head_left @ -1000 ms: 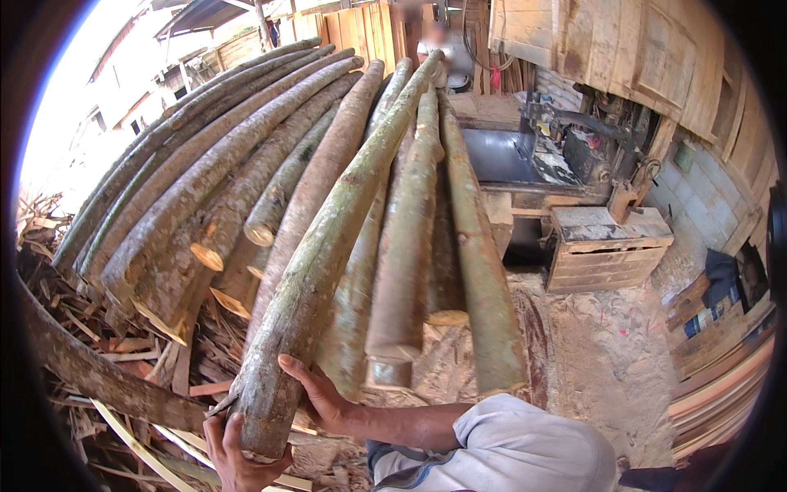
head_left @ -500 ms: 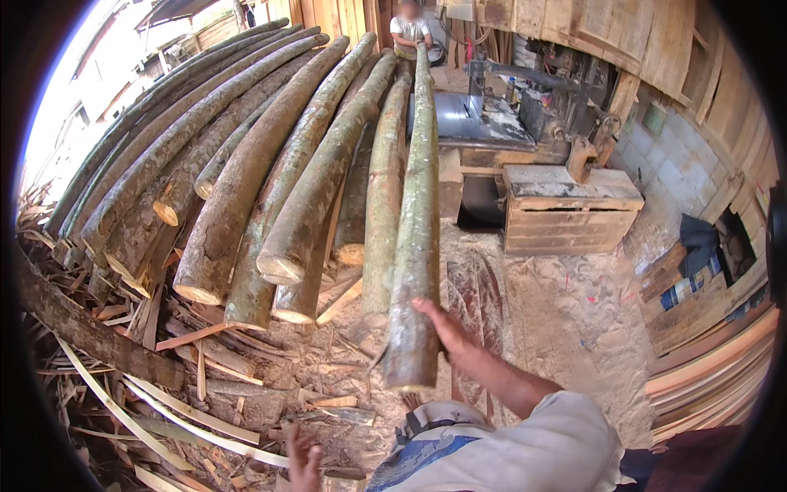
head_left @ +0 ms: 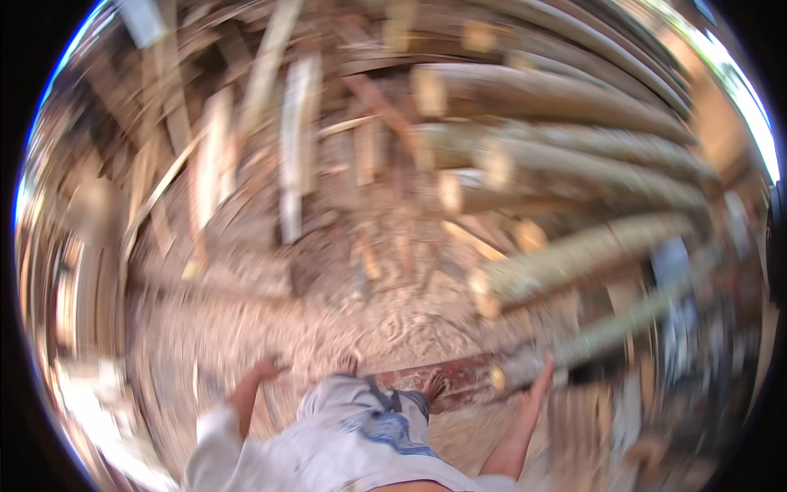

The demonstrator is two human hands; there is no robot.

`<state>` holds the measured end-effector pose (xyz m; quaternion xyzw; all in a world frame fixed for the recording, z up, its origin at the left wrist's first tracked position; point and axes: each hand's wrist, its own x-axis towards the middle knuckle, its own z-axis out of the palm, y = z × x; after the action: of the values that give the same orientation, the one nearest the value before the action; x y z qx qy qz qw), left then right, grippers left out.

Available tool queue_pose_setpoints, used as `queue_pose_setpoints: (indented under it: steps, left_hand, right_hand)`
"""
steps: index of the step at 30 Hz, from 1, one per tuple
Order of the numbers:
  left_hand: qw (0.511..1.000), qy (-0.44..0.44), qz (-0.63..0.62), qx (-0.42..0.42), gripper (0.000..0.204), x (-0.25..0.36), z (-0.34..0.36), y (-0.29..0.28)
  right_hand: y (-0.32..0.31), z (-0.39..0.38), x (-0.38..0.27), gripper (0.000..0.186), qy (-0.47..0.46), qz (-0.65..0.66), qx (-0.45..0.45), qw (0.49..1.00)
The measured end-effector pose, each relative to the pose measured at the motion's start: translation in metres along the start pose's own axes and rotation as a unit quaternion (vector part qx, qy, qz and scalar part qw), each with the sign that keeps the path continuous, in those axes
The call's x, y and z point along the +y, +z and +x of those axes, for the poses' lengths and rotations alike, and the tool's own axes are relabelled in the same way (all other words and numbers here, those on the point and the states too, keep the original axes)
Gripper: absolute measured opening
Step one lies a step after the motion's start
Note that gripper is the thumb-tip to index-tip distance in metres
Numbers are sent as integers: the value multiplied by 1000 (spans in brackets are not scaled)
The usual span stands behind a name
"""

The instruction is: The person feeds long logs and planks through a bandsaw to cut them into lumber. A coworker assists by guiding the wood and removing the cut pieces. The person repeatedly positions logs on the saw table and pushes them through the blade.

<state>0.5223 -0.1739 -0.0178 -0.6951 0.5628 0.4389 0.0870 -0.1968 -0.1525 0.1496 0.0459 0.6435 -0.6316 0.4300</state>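
A long, slim greenish log slants from beside my right hand toward the far right, its pale cut end pointing at me. My right hand lies along the side of that log near this end, fingers stretched out, not wrapped round it. Whether the palm presses on the bark is too blurred to tell. Over the sawdust on the left, my left hand is held out with its fingers extended and nothing in it. A thicker log rests just beyond the slim one.
A stack of bark-covered logs fills the upper right. Wood offcuts and slabs lie scattered at the upper left. A short squared timber crosses the sawdust-covered floor. My bare feet stand beside a reddish board.
My view has swung left, so the log stack now shows at the right. My left hand has come out to the left. My right hand is still beside the slim log's near end.
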Motion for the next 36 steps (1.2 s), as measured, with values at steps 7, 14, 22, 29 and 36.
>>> queue_pose_setpoints:
  steps: [7,14,22,29,36]
  left_hand:
    - [939,-121,-265,183,62,191,-114,116]
    - [932,-60,-322,156,63,253,-186,189]
    - [917,-166,-301,204,61,175,-156,184]
    - [903,-106,-381,168,62,94,-143,128]
    - [951,-69,-283,108,64,-88,-167,33]
  right_hand:
    - [-35,139,-10,78,-7,-312,28,950]
    - [17,171,13,71,50,-441,-111,889]
    - [54,120,80,64,101,-522,-195,824]
    - [109,4,206,58,159,-593,-250,749]
    - [235,-142,371,52,215,-643,-372,634]
